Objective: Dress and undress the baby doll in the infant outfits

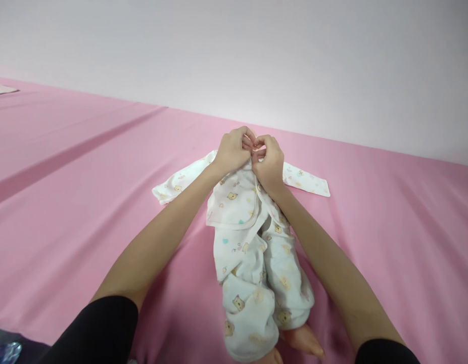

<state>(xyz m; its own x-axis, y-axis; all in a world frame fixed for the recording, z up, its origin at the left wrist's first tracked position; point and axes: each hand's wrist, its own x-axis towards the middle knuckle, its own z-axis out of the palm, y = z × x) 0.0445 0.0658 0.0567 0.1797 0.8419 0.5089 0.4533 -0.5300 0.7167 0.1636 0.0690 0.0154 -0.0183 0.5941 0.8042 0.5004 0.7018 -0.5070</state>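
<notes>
A baby doll lies on its back with its bare feet (304,339) toward me. It wears a white jacket (234,199) printed with small bears and matching trousers (249,298). Both sleeves stretch out to the sides. At the neck of the jacket, my left hand (236,146) and my right hand (270,164) meet, fingertips pinched close together at the top of the front opening. Below them the jacket's front edges hang apart. My hands cover the collar and most of the doll's head, so exactly what the fingertips grip is partly hidden.
Pink cloth (86,202) with long creases covers the surface under the doll. A pale wall (234,60) rises behind it. A light, flat item (2,89) lies at the far left edge. Something shiny and bluish (6,352) shows at the bottom left corner.
</notes>
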